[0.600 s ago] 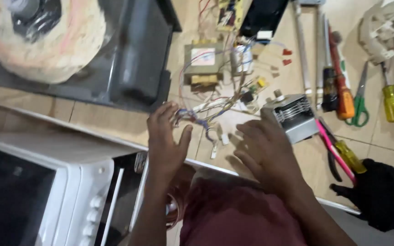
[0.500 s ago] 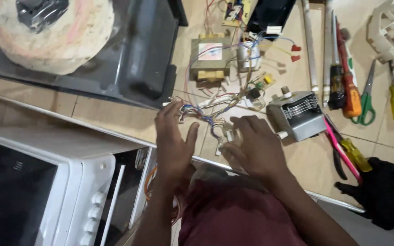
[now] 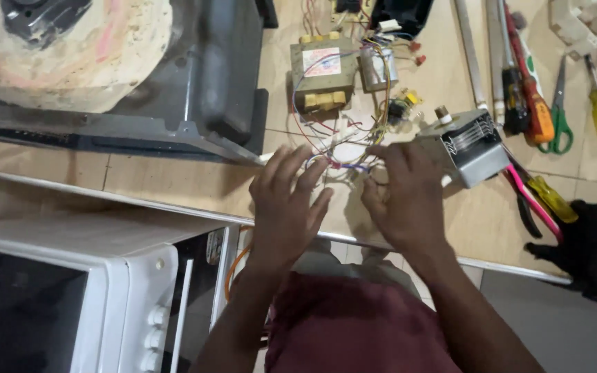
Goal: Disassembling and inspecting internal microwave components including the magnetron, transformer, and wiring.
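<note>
Tangled thin wires, red, yellow, purple and white (image 3: 343, 155), lie on the pale wooden tabletop (image 3: 174, 179), between both hands. Left hand (image 3: 286, 200) flat, fingers spread, fingertips on the wires, gripping nothing. Right hand (image 3: 402, 197) loosely curled, fingertips at the same bundle; a pinch cannot be made out. Boxy grey metal magnetron with cooling fins (image 3: 468, 145) just beside the right hand. Yellow-topped transformer block (image 3: 323, 72) beyond the wires. White microwave oven (image 3: 70, 290) lower left.
</note>
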